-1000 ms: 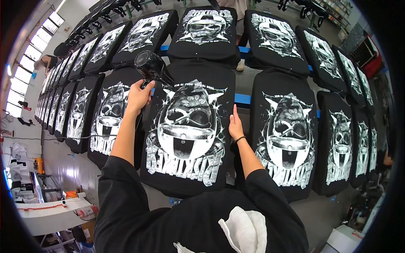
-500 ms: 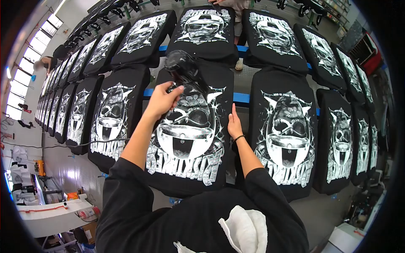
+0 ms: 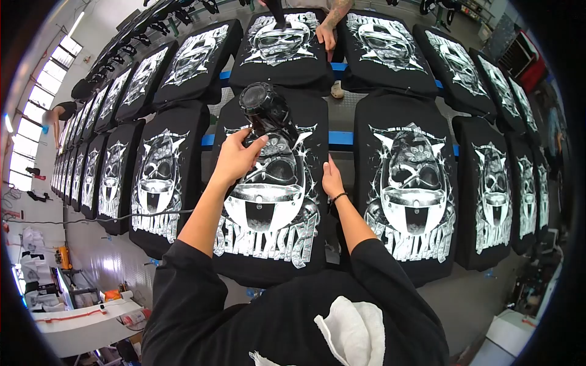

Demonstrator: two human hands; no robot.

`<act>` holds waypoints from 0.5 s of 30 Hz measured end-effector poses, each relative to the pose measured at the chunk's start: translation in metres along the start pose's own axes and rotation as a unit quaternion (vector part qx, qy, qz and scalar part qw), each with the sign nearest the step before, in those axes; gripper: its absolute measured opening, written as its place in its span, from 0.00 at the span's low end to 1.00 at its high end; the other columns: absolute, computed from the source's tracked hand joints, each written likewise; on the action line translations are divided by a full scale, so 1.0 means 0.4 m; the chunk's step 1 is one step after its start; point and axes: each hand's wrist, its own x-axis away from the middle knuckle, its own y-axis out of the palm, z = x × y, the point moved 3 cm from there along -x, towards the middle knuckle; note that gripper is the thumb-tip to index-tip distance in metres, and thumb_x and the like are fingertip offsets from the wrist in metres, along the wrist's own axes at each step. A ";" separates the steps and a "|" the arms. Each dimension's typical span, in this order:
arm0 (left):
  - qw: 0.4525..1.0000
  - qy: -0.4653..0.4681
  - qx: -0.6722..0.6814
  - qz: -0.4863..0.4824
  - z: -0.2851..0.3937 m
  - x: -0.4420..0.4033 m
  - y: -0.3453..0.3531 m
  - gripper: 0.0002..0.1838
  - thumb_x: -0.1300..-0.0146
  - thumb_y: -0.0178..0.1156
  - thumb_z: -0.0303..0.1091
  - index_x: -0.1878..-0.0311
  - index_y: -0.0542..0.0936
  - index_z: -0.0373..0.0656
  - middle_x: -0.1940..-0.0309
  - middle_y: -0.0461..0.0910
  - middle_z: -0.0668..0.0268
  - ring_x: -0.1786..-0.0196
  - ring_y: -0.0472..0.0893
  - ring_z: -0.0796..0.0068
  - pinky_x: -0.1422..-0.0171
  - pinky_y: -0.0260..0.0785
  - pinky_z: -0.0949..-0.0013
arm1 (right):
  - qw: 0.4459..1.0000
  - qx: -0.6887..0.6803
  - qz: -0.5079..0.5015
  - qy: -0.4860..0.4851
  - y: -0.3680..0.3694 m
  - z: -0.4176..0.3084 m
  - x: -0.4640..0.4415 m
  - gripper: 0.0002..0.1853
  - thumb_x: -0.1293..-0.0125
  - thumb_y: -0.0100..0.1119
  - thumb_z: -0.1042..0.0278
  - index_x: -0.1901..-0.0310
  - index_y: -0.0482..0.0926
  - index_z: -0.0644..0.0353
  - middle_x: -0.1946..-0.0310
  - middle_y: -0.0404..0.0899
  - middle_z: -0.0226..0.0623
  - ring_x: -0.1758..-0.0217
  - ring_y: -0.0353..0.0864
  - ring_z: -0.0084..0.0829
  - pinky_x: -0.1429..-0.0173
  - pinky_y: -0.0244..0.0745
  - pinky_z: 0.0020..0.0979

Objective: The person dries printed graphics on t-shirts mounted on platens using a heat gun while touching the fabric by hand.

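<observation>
My left hand is closed on the handle of a black blower, which hangs over the top part of the print on the middle black shirt. The blower's nozzle points down and to the right. At the right edge of that same shirt rests my right hand, its fingers together and extended along the side, with nothing seen in it. A dark band circles the right wrist. The shirt lies flat on a board, its white and grey helmet print facing up.
Rows of boards with printed black shirts curve off to both sides. Across the blue rail, a co-worker's hand touches the opposite shirt, beneath another dark tool. A cable runs left from my arm. Another person bends at far left.
My left hand and the blower have moved right, from the shirt's upper left edge to over its print. The co-worker's hand and tool have come over the opposite shirt. The view has shifted slightly.
</observation>
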 end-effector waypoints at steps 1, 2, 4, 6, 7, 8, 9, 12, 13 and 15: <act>1.000 0.001 -0.001 -0.003 0.002 -0.002 0.008 0.14 0.34 0.66 0.40 0.61 0.81 0.35 0.82 0.75 0.72 0.82 0.72 0.85 0.78 0.63 0.76 | 1.000 0.002 0.005 0.001 -0.002 -0.007 0.004 0.25 0.20 0.38 0.58 0.29 0.64 0.63 0.39 0.76 0.59 0.35 0.74 0.56 0.32 0.67 0.41; 1.000 0.008 -0.002 -0.006 0.006 -0.005 0.017 0.14 0.34 0.66 0.40 0.60 0.81 0.35 0.82 0.75 0.72 0.82 0.72 0.85 0.78 0.63 0.76 | 1.000 0.004 0.009 0.001 -0.003 -0.015 0.006 0.25 0.20 0.38 0.56 0.34 0.70 0.67 0.41 0.78 0.59 0.36 0.75 0.56 0.33 0.68 0.42; 1.000 0.028 0.004 -0.004 0.015 -0.015 0.041 0.16 0.34 0.66 0.41 0.57 0.82 0.34 0.82 0.76 0.72 0.82 0.73 0.85 0.78 0.63 0.75 | 1.000 0.006 0.005 0.015 0.001 -0.002 0.002 0.25 0.20 0.39 0.55 0.39 0.74 0.69 0.45 0.79 0.59 0.39 0.76 0.57 0.36 0.70 0.42; 0.999 0.032 0.000 -0.010 0.018 -0.035 0.057 0.17 0.34 0.66 0.41 0.56 0.82 0.33 0.82 0.76 0.71 0.82 0.73 0.85 0.78 0.63 0.75 | 1.000 0.008 0.003 0.029 -0.005 0.003 0.002 0.25 0.20 0.39 0.54 0.45 0.77 0.71 0.49 0.81 0.59 0.42 0.78 0.57 0.39 0.71 0.43; 0.999 0.037 -0.006 -0.015 0.021 -0.043 0.063 0.18 0.34 0.65 0.42 0.55 0.82 0.32 0.82 0.76 0.71 0.82 0.73 0.85 0.77 0.64 0.75 | 0.999 0.005 -0.001 0.036 -0.007 0.001 0.003 0.25 0.20 0.40 0.53 0.49 0.77 0.71 0.53 0.81 0.60 0.45 0.79 0.58 0.42 0.71 0.44; 0.999 0.033 -0.009 -0.011 0.021 -0.049 0.068 0.20 0.34 0.66 0.42 0.56 0.81 0.30 0.83 0.76 0.71 0.82 0.73 0.85 0.77 0.64 0.75 | 0.999 0.001 -0.005 0.044 -0.008 -0.001 0.005 0.26 0.20 0.40 0.52 0.53 0.78 0.72 0.56 0.82 0.60 0.48 0.80 0.59 0.45 0.72 0.44; 0.999 0.034 -0.009 -0.013 0.021 -0.051 0.071 0.20 0.34 0.66 0.42 0.56 0.81 0.30 0.83 0.76 0.71 0.82 0.73 0.85 0.77 0.64 0.75 | 0.999 0.001 -0.002 0.044 -0.008 0.000 0.006 0.26 0.20 0.40 0.52 0.53 0.78 0.72 0.56 0.82 0.60 0.48 0.80 0.59 0.45 0.72 0.44; 0.999 0.037 -0.014 -0.017 0.029 -0.061 0.075 0.19 0.35 0.66 0.42 0.56 0.82 0.31 0.83 0.76 0.69 0.82 0.74 0.83 0.76 0.65 0.73 | 0.999 -0.015 -0.004 0.046 -0.008 0.006 0.002 0.27 0.20 0.40 0.51 0.57 0.77 0.73 0.59 0.81 0.61 0.50 0.80 0.59 0.48 0.72 0.44; 0.999 0.037 -0.015 -0.019 0.034 -0.060 0.076 0.19 0.35 0.66 0.42 0.56 0.82 0.31 0.83 0.76 0.69 0.82 0.74 0.83 0.76 0.65 0.73 | 0.999 -0.014 -0.003 0.043 -0.007 0.009 0.002 0.27 0.20 0.40 0.51 0.57 0.77 0.73 0.59 0.81 0.61 0.50 0.80 0.59 0.48 0.72 0.44; 0.998 0.055 -0.038 0.002 0.042 -0.057 0.072 0.19 0.35 0.66 0.42 0.56 0.82 0.32 0.82 0.77 0.68 0.81 0.75 0.82 0.76 0.65 0.72 | 0.999 -0.015 -0.002 0.041 -0.007 0.010 0.001 0.27 0.20 0.40 0.51 0.57 0.77 0.73 0.59 0.81 0.61 0.50 0.80 0.58 0.48 0.72 0.44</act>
